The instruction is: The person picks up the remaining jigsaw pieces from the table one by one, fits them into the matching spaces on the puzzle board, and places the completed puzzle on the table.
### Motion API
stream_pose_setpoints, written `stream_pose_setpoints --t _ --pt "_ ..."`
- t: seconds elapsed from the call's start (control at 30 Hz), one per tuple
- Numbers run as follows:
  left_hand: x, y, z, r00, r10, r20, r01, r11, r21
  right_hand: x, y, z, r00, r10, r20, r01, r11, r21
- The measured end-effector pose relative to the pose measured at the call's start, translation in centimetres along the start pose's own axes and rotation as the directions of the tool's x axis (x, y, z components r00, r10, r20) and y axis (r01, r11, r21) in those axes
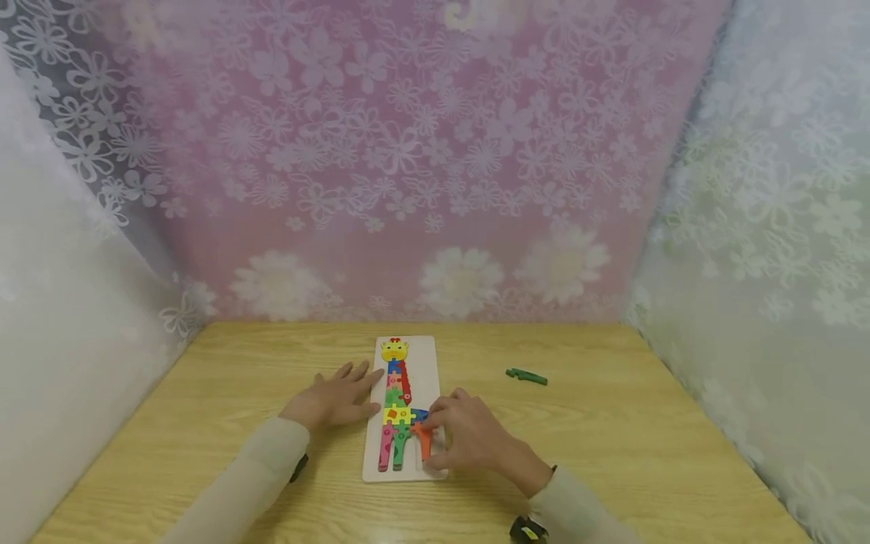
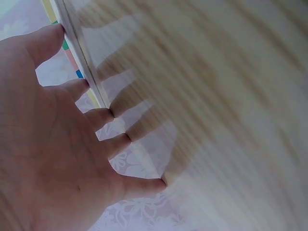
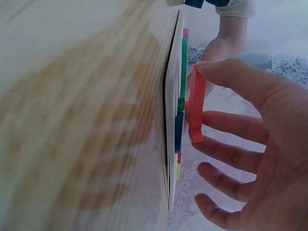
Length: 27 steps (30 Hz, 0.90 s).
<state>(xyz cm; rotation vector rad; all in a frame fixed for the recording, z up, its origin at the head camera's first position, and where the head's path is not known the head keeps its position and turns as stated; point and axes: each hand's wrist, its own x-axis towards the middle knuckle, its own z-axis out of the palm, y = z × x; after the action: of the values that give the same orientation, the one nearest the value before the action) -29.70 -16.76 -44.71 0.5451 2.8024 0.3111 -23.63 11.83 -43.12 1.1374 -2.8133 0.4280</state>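
A white giraffe puzzle board lies lengthwise on the table, bearing a yellow head piece and several colored body pieces. My right hand is over the board's lower right. Its thumb and fingers pinch an orange-red leg piece, which stands slightly off the board beside the dark blue piece in the right wrist view. My left hand rests palm down to the board's left, fingers spread. Its thumb and index fingertip touch the board's edge in the left wrist view. A pink leg and a green leg sit in place.
A loose dark green piece lies on the wooden table, right of the board. Flower-patterned curtains enclose the table, with a pink one behind it and pale ones at both sides.
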Motion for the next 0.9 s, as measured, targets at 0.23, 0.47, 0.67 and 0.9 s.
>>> stream_pose_setpoints --t 0.23,0.47,0.67,0.9 --pt "-0.05 0.15 -0.28 1.000 -0.001 -0.014 0.001 1.000 -0.002 0.21 -0.08 -0.20 1.000 0.015 0.025 -0.016 0.999 0.030" --pt "-0.10 0.24 -0.40 1.000 0.012 -0.009 -0.012 1.000 0.007 0.15 -0.08 0.16 1.000 0.018 0.020 -0.019 0.999 0.045" --pt "-0.54 0.04 -0.40 1.000 -0.003 -0.005 0.003 1.000 -0.011 0.49 -0.26 0.61 0.999 0.010 0.041 -0.013 0.999 0.049" --pt "-0.57 0.03 -0.04 1.000 -0.004 -0.018 0.004 1.000 -0.018 0.53 -0.21 0.66 0.998 0.020 0.067 -0.021 1.000 0.013"
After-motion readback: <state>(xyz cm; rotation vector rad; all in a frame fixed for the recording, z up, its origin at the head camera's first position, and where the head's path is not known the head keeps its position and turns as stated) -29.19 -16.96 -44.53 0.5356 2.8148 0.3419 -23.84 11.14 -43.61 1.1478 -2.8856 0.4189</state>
